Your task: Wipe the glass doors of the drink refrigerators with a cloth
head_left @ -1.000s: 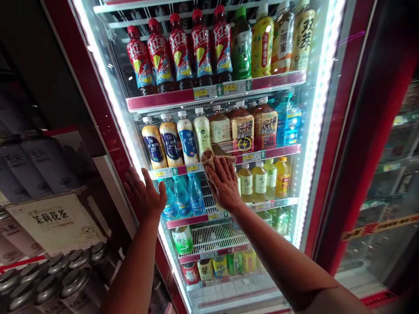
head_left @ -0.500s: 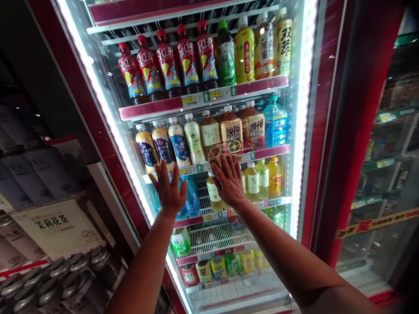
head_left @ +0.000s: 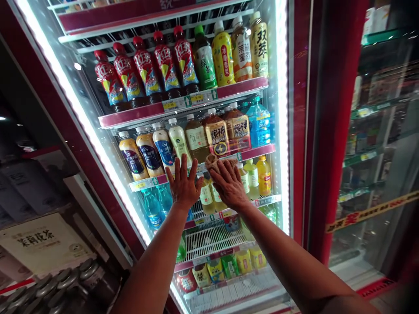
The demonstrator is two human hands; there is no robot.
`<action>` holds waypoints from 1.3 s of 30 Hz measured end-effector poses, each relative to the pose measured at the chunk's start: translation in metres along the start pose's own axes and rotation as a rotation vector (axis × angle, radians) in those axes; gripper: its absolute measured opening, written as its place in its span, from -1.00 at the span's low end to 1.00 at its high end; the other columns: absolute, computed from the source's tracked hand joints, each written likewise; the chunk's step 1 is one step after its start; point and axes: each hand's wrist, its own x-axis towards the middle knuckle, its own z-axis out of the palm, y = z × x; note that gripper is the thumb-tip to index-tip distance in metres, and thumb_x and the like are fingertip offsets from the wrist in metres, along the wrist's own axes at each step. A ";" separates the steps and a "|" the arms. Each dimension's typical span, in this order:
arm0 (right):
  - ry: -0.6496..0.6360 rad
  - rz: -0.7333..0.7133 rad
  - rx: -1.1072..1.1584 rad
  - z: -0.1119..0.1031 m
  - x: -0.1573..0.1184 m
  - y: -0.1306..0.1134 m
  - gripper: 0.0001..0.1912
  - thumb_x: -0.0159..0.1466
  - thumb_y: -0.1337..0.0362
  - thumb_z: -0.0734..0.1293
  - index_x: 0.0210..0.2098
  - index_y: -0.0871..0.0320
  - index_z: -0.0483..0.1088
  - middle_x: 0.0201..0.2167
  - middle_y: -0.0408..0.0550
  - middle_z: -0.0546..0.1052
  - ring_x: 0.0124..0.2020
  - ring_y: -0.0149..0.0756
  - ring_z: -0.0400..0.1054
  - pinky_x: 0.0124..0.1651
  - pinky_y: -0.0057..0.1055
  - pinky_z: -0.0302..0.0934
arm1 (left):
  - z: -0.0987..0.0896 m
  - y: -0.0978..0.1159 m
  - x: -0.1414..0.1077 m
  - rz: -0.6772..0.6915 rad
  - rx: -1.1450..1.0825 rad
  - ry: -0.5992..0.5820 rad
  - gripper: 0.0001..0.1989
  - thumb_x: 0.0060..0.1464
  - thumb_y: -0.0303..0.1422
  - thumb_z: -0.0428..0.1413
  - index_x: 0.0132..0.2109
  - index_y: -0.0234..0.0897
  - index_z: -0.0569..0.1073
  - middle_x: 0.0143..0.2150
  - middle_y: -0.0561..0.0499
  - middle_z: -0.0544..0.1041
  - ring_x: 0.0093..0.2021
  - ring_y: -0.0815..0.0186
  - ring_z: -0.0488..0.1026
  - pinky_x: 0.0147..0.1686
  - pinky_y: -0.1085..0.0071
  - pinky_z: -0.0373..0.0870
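Note:
My right hand (head_left: pixel 230 183) presses a crumpled brown cloth (head_left: pixel 220 163) against the glass door of a lit drinks fridge. The cloth sits in front of the second shelf's rail, below the gold-labelled bottles (head_left: pixel 217 133). Left of it, my left hand (head_left: pixel 183 185) is held up with fingers spread and nothing in it, palm toward the glass. Whether that palm touches the pane I cannot tell. Behind my left fingers stands a pale green bottle (head_left: pixel 177 138). Bottles with pale labels (head_left: pixel 206 195) on the shelf below are partly hidden by both hands.
Red-capped bottles (head_left: pixel 144 69) line the upper shelf, and small packs (head_left: pixel 230 264) the lowest. Grey canisters (head_left: pixel 91 277) and a cream box (head_left: pixel 44 244) stand at the lower left. Right of the red frame (head_left: pixel 342 126) is another glass-fronted cabinet with a yellow strip (head_left: pixel 373 212).
My left hand has moved right, closer to my right hand. The cloth has shifted slightly right along the glass relative to the bottles. The whole view has turned a little to the right.

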 end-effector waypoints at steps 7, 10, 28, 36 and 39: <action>0.131 0.213 -0.025 -0.001 0.019 0.027 -0.12 0.46 0.17 0.23 0.55 -0.20 -0.43 0.59 -0.21 -0.50 0.59 0.05 -0.50 0.55 0.22 -0.24 | 0.002 0.001 -0.001 -0.040 0.004 0.002 -0.33 0.34 -0.08 0.06 0.50 -0.08 0.14 0.59 -0.12 -0.09 0.59 -0.03 -0.25 0.47 -0.29 -0.46; 0.085 0.155 -0.009 -0.004 0.012 0.028 -0.09 0.45 0.17 0.25 0.54 -0.26 -0.44 0.59 -0.26 -0.47 0.59 0.01 -0.46 0.57 0.16 -0.26 | 0.003 0.001 -0.001 -0.043 -0.011 0.004 -0.33 0.35 -0.08 0.04 0.50 -0.07 0.14 0.59 -0.11 -0.10 0.59 -0.04 -0.26 0.47 -0.29 -0.46; 0.062 0.177 -0.054 -0.016 -0.008 0.092 -0.17 0.46 0.07 0.21 0.55 -0.22 -0.33 0.60 -0.23 -0.43 0.60 0.00 -0.43 0.56 0.19 -0.30 | 0.006 0.000 -0.005 -0.035 0.047 0.032 -0.30 0.35 -0.08 0.03 0.53 -0.01 0.04 0.60 -0.06 -0.19 0.59 -0.03 -0.29 0.48 -0.26 -0.46; 0.174 0.323 -0.063 -0.023 0.005 0.124 -0.17 0.46 0.11 0.18 0.56 -0.16 -0.36 0.61 -0.10 -0.41 0.59 0.11 -0.45 0.51 0.34 -0.31 | 0.006 0.000 -0.006 -0.075 0.032 0.018 -0.31 0.33 -0.05 0.05 0.51 -0.01 0.12 0.60 -0.04 -0.14 0.59 -0.01 -0.29 0.48 -0.26 -0.45; 0.138 0.251 -0.056 -0.023 -0.008 0.128 -0.17 0.45 0.14 0.17 0.56 -0.20 -0.36 0.60 -0.17 -0.44 0.60 0.07 -0.46 0.53 0.29 -0.32 | 0.006 0.000 -0.006 -0.064 0.053 0.026 -0.30 0.33 -0.05 0.03 0.52 -0.01 0.09 0.60 -0.04 -0.16 0.59 -0.01 -0.28 0.49 -0.24 -0.43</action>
